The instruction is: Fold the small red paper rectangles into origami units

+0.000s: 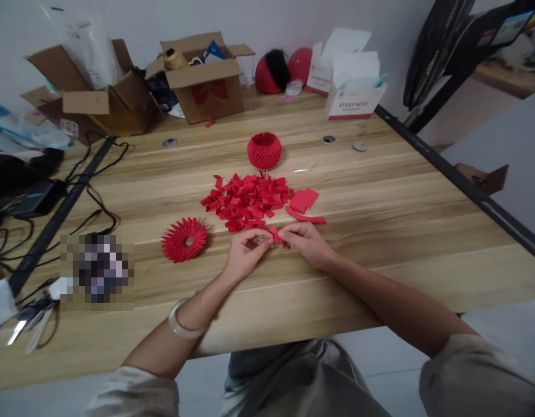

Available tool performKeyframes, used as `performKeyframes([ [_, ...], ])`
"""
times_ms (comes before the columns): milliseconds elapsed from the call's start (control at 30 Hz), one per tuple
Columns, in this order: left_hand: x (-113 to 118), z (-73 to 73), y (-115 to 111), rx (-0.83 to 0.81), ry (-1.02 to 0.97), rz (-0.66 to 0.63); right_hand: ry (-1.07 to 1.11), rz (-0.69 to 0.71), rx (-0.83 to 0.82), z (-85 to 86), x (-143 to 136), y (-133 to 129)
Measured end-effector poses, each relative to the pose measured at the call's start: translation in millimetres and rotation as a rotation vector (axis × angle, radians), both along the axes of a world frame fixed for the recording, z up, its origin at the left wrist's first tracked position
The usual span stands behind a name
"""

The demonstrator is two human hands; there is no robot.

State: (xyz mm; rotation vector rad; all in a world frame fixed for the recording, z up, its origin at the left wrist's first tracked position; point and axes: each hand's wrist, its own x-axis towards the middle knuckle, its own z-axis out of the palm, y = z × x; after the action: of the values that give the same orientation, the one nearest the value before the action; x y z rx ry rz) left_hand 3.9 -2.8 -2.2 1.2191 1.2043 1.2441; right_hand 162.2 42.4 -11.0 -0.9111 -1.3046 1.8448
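Observation:
Between my left hand (248, 250) and my right hand (307, 242), a small red paper piece (275, 234) is pinched by the fingertips of both. Just beyond them lies a loose pile of folded red paper pieces (245, 197). Flat red paper sheets (304, 200) and a row of nested red pieces (309, 218) lie at the pile's right. A spiky red paper ring (184, 240) rests flat to the left of my left hand. Behind the pile stands a round red paper bowl (264, 152).
Open cardboard boxes (206, 90) and white sticky note boxes (356, 101) line the wooden table's (424, 231) back. Black cables (93, 202) run down the left side, with scissors (41, 324) near the front left. A black edge bar (467, 188) borders the right.

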Motion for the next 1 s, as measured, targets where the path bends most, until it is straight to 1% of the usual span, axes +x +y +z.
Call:
performKeyframes([
  [133,-1.1,-0.5,0.9,-0.004,-0.019,0.08,0.135,0.012,-0.116,-6.6,-0.7,1.7],
  [233,-1.7,-0.1,1.8,-0.011,-0.03,0.111,0.176,0.035,-0.157,-5.2,-0.9,1.8],
  [367,-2.1,1.1,2.6,-0.01,-0.044,0.124,0.222,0.06,-0.208,0.0,-0.5,1.2],
  [500,-2.9,0.3,2.5,-0.014,-0.036,0.123,0.201,0.078,-0.214,-1.1,-0.2,1.1],
  [633,-2.5,-0.8,1.2,-0.003,0.0,0.112,0.158,0.074,-0.176,-4.4,-0.3,1.2],
  [833,0.4,1.6,-1.1,0.021,0.045,0.115,0.037,0.039,-0.036,-7.8,0.2,0.7],
  [1000,1.7,2.0,-2.3,0.045,0.075,0.127,-0.007,0.01,0.07,-5.4,0.9,-0.9],
])
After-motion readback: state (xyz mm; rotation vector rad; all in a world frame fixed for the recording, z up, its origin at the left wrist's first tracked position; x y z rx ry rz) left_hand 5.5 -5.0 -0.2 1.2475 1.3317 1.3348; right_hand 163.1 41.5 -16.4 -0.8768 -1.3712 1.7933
